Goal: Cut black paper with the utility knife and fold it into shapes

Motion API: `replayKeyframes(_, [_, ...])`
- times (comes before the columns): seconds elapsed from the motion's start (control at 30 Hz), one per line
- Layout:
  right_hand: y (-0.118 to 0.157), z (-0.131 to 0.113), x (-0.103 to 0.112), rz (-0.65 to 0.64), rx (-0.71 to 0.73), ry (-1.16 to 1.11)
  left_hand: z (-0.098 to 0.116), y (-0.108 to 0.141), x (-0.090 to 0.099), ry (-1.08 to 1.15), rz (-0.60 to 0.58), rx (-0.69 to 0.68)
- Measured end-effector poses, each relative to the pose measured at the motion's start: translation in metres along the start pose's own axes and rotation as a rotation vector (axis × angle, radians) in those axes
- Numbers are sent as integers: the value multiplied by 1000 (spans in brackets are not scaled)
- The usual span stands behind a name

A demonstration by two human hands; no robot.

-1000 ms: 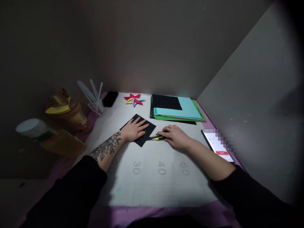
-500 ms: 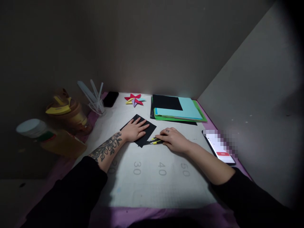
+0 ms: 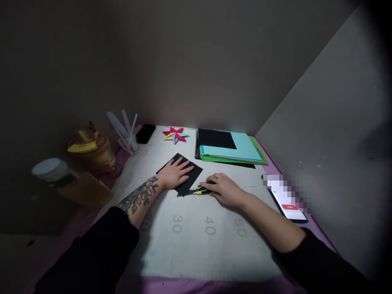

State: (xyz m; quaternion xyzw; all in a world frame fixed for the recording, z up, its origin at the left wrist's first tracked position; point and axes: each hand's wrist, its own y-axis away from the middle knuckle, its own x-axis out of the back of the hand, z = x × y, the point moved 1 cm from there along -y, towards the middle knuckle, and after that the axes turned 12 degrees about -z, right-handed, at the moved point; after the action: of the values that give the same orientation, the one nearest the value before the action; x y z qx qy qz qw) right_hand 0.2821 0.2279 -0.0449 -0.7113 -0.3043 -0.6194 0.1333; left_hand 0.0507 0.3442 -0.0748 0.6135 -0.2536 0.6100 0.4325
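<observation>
A: Status?
B: Left hand [image 3: 174, 174] spread flat on black sheet [image 3: 191, 178], gripping nothing; palm hides the sheet's left part. Sheet lies mid-surface [image 3: 214, 257]; take it as clock centre, 12 = far edge.
A: Right?
B: Right hand [image 3: 225, 190] at 3–4 o'clock, fingers closed on a black-and-yellow tool [image 3: 202, 191].
A: Tool type?
B: Can't tell. Rear end's under the fingers, slim end points at the sheet's near-right edge. Touching or just beside, unclear.
A: Dark sliver [image 3: 180, 194] at 6?
B: Shows by the sheet's near corner. Paper, tip or shadow, can't say.
A: Rest?
B: Folded star [image 3: 175, 135] at 12. Paper stack [image 3: 245, 152] at 2, lower layers mostly covered. Lit phone [image 3: 284, 200] at 3–4, screen partly pixelated. Cup of strips [image 3: 130, 146] at 10. Bottle [image 3: 84, 190] at 9, dim, blurred. Both sleeves [image 3: 92, 253] cut off at bottom.
</observation>
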Motion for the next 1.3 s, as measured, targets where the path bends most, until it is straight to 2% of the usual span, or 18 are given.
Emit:
replayKeyframes(0.63, [-2, -5, 9, -46, 8, 28, 3, 1, 4, 23, -34, 18])
replayKeyframes(0.83, [4, -25, 15, -83, 210, -113, 4, 2, 5, 18, -23, 9])
replayKeyframes(0.9, [13, -21, 21, -35, 229, -203, 4, 2, 4, 15, -14, 6])
replayKeyframes(0.97, [25, -5, 26, 93, 161, -321, 2, 2, 3, 15, -7, 1])
replayKeyframes(1.0, [31, 7, 27, 187, 71, -379, 2, 1, 3, 14, -4, -2])
replayKeyframes(1.13, [48, 68, 17, 534, -492, -381, 4, 3, 8, -3, 15, -12])
replayKeyframes(1.2, [50, 91, 6, 539, -704, -284, 12, 8, 17, -27, 49, -28])
replayKeyframes(1.27, [46, 102, -3, 507, -791, -185, 26, 14, 27, -44, 109, -1])
replayKeyframes(1.3, [43, 101, -6, 514, -800, -132, 34, 18, 32, -37, 140, 62])
